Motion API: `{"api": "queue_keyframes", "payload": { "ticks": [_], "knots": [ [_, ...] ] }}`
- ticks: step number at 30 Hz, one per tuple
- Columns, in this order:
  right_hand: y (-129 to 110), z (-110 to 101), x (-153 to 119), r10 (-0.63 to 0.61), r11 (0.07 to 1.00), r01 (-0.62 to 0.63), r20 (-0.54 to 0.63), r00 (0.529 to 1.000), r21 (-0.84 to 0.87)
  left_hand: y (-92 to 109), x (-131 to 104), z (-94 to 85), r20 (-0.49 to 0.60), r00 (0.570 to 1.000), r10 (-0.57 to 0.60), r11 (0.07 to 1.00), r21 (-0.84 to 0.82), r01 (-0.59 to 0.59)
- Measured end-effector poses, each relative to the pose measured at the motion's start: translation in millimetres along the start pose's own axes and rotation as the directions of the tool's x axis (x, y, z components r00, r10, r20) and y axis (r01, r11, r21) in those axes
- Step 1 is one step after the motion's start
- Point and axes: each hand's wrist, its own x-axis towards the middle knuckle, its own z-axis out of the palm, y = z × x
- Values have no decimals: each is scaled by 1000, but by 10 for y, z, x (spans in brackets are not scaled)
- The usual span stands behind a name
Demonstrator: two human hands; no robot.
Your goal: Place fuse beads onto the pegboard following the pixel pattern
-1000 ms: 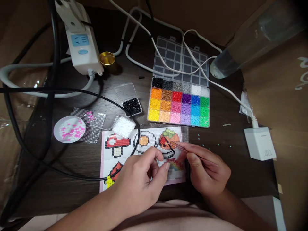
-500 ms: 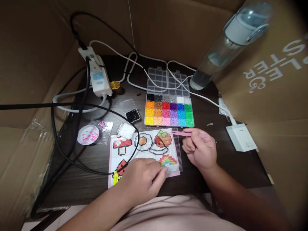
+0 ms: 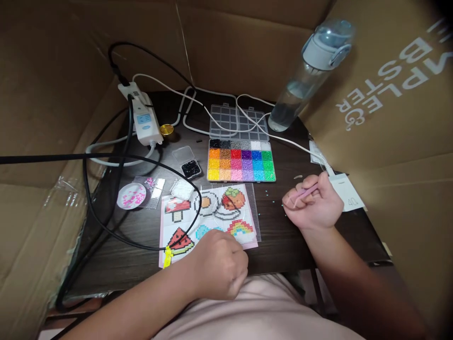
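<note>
A pattern sheet [image 3: 212,215] with pixel pictures of a mushroom, egg, strawberry, rainbow and watermelon lies on the dark table, with a clear pegboard [image 3: 244,208] over its right part. My left hand [image 3: 219,262] rests as a closed fist at the sheet's near edge. My right hand [image 3: 313,205] is lifted to the right of the sheet and grips pink tweezers [image 3: 306,192]. Behind the sheet, the bead box [image 3: 241,160] stands with its lid back, full of coloured beads in compartments.
A power strip [image 3: 143,115] and several cables lie at the back left; a black cable [image 3: 148,160] loops over the sheet. A water bottle [image 3: 306,71] stands back right, a white charger [image 3: 348,191] at right. Small bead dishes [image 3: 131,196] sit left. Cardboard walls surround the table.
The view pulled back and up. My right hand drew the tweezers off the pegboard to the right. My left hand slid back toward me and closed, uncovering the watermelon picture.
</note>
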Motion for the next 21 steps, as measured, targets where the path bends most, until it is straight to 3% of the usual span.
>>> {"api": "queue_keyframes", "payload": {
  "ticks": [6,13,17,21],
  "knots": [
    [134,-78,-250,95,995,-94,32,995,-35,36,68,60,36,992,117,993,4,-118],
    [273,359,-159,169,979,-166,22,985,-119,102,91,335,80,962,262,962,62,-267],
    [365,581,-85,130,949,-123,6,991,-292,96,56,355,45,962,268,961,63,-270],
    [491,648,-106,22,841,12,57,998,-540,89,16,376,31,974,223,974,45,-224]
  ]
}}
